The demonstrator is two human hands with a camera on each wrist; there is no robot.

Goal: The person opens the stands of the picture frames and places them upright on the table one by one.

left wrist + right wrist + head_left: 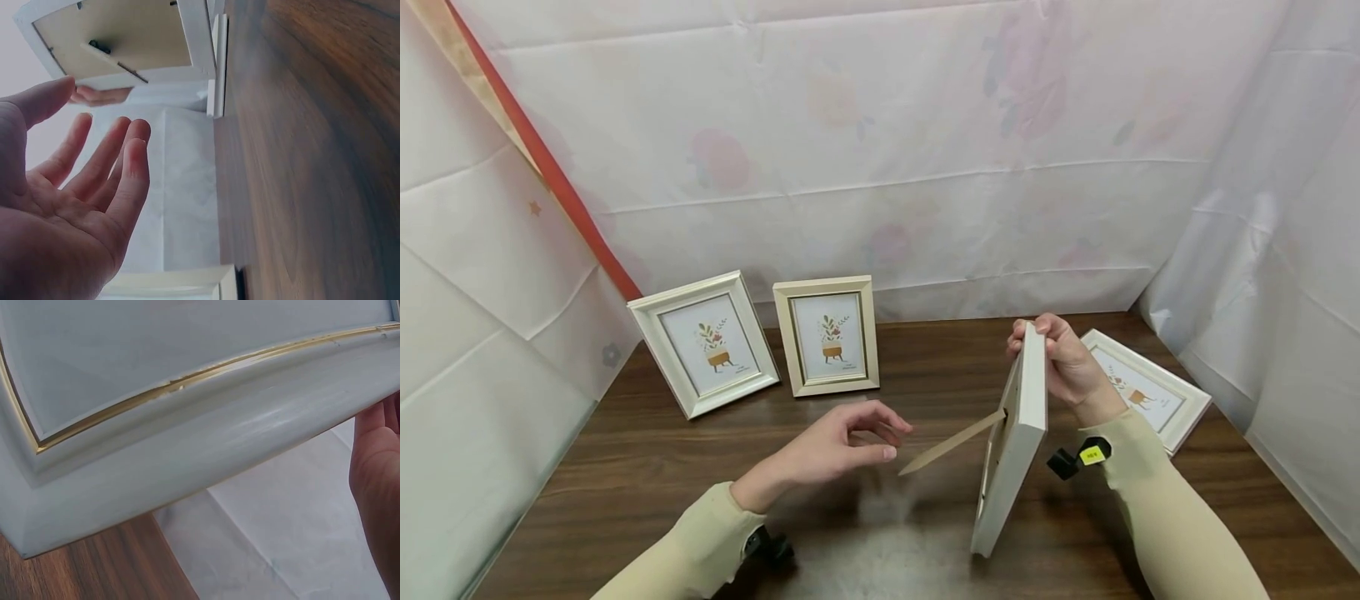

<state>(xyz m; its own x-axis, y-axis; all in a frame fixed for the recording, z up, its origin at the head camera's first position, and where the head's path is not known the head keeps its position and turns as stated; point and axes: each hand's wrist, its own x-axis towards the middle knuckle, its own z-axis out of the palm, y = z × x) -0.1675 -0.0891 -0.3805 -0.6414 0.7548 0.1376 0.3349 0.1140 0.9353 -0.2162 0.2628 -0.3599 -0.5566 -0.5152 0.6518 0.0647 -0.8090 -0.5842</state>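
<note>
My right hand (1070,362) grips a white picture frame (1027,392) by its upper edge, fingers over the back. The frame stands nearly edge-on to the head view; whether its lower edge touches the table I cannot tell. A thin beige support leg (951,444) sticks out from its back toward the left. My left hand (842,442) hovers left of that leg, apart from it, with fingers loosely bent around nothing. In the left wrist view the beige backing board (144,37) shows. The right wrist view shows the frame's gold inner trim (169,386).
Two frames with plant pictures stand at the back left: a white one (679,371) and a cream one (782,325). Another white frame (1187,408) lies face up behind my right wrist. Pale cloth (925,208) surrounds the dark wooden table (625,483).
</note>
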